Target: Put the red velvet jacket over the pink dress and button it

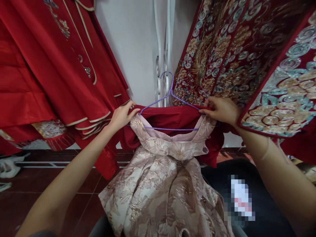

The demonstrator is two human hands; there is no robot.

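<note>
A pale pink brocade dress [170,177] with a gold floral pattern hangs in front of me on a thin purple hanger [171,92]. My left hand [122,115] pinches the dress's shoulder strap at the left end of the hanger. At the other end, my right hand [219,110] grips the opposite strap between thumb and fingers. The hanger's lower bar crosses the open neckline, and its hook points up near white cabinet handles. Behind the straps lies a dark red cloth [168,115], partly covered by the dress.
Red garments with cream piping [81,65] hang at left. Heavily embroidered dark red garments [227,49] hang at right, one overlapping my right forearm. White doors [128,39] stand behind. Below are a low white rail [56,164], white shoes [10,168] and a black item [261,204].
</note>
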